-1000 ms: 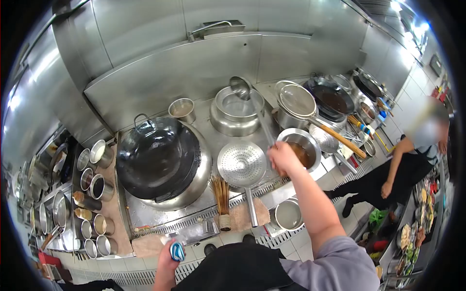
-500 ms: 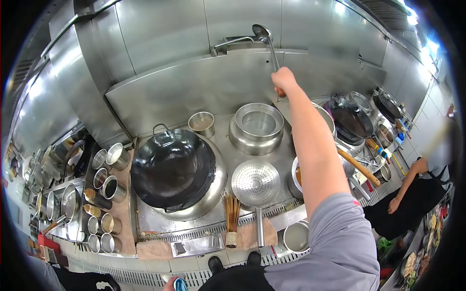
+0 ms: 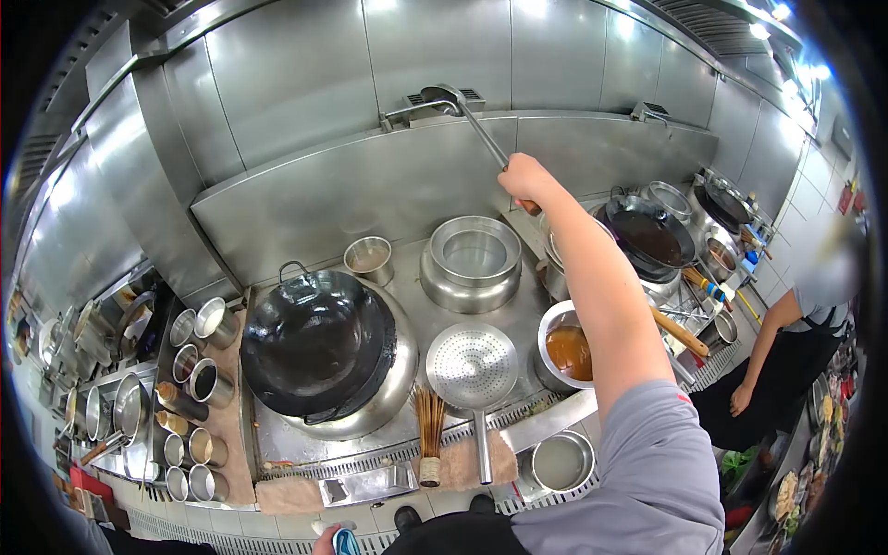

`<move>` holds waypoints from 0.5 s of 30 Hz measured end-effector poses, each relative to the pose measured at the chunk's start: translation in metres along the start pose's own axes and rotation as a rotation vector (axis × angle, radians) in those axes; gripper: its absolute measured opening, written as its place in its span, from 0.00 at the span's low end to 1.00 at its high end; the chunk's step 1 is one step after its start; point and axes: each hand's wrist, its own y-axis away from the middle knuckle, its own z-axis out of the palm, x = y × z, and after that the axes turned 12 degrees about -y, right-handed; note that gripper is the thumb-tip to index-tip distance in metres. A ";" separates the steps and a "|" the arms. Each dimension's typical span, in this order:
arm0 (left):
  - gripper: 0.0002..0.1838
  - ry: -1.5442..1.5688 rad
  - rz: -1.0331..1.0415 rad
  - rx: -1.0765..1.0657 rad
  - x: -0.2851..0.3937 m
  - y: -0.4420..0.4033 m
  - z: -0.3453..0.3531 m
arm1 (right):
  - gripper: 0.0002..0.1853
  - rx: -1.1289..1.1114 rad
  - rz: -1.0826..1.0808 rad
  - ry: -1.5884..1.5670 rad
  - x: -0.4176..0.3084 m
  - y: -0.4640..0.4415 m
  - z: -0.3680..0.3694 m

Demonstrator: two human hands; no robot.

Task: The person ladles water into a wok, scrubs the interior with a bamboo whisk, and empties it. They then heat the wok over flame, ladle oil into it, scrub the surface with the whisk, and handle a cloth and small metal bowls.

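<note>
The right hand [image 3: 527,180] clasps the ladle [image 3: 483,135] by the far faucet [image 3: 407,111], likely needing steadiness; the left hand [image 3: 324,541], grip unclear

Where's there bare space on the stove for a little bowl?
Perhaps on the bare stovetop between the black wok, the steel pot and the holed strainer. A narrower strip lies between that strainer and the pot of brown liquid. It's crowded on the left with containers, and on the right with pans.
</note>
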 end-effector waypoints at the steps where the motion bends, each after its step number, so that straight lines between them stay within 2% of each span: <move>1: 0.17 -0.007 0.014 -0.007 0.003 -0.001 0.004 | 0.10 0.002 -0.045 -0.028 0.005 0.005 -0.003; 3: 0.16 -0.014 0.033 0.017 0.008 0.003 0.014 | 0.11 -0.001 -0.090 -0.056 0.014 0.019 -0.008; 5: 0.15 0.056 0.023 0.175 0.009 0.005 0.022 | 0.12 0.064 -0.074 -0.232 0.025 0.038 -0.011; 7: 0.13 0.105 0.005 0.133 0.004 -0.006 0.016 | 0.11 0.081 -0.089 -0.282 0.054 0.042 0.008; 9: 0.13 0.076 0.023 0.037 0.002 -0.010 0.015 | 0.11 0.163 0.029 -0.381 0.067 0.065 0.031; 12: 0.12 0.087 -0.010 0.108 0.007 0.008 0.022 | 0.11 0.134 0.100 -0.425 0.106 0.082 0.067; 15: 0.13 0.114 0.004 0.126 -0.005 0.007 0.016 | 0.12 0.088 0.199 -0.334 0.134 0.090 0.094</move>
